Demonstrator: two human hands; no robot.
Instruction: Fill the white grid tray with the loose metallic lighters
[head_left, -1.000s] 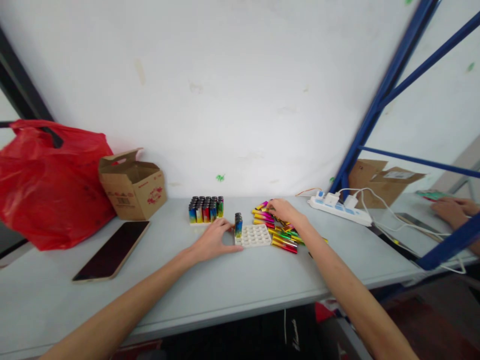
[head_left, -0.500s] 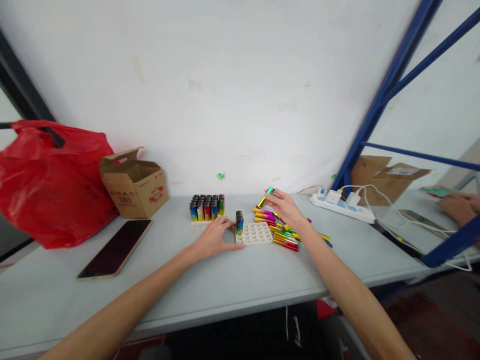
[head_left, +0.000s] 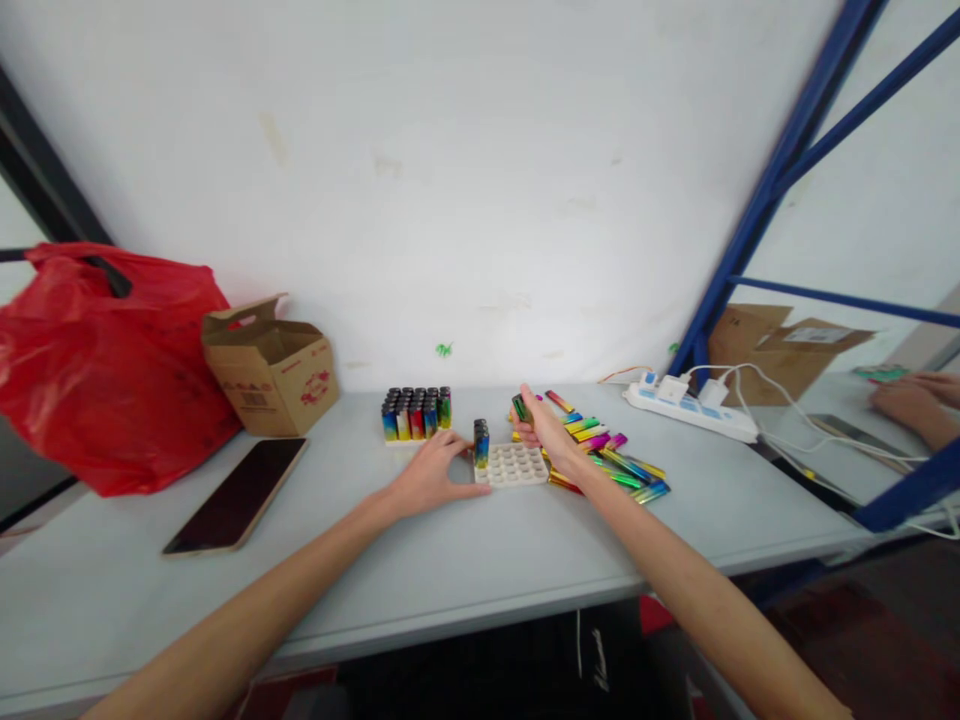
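Note:
My left hand point(head_left: 431, 474) is around the left end of a white tray point(head_left: 517, 467) with rows of round holes, its thumb at the near corner and its fingers at the far left side. Several black-topped lighters point(head_left: 481, 447) stand upright in the tray's left column. Above the tray's far right part, my right hand point(head_left: 546, 432) is closed around a shiny green lighter point(head_left: 522, 407), its dark end upward; the fingers partly hide it. Loose shiny coloured lighters point(head_left: 611, 460) lie in a pile beneath and right of this hand.
A second block of upright black-topped lighters point(head_left: 416, 415) stands behind my left hand. To the left are a phone point(head_left: 236, 497), an open cardboard box point(head_left: 274, 370) and a red plastic bag point(head_left: 112, 370). A power strip point(head_left: 690, 410) lies at right, near a blue frame; another person's hands point(head_left: 915, 405) are beyond.
My right hand has moved left and slightly down from the pile with the lighter, turning it more upright. My left hand and the tray stay in place.

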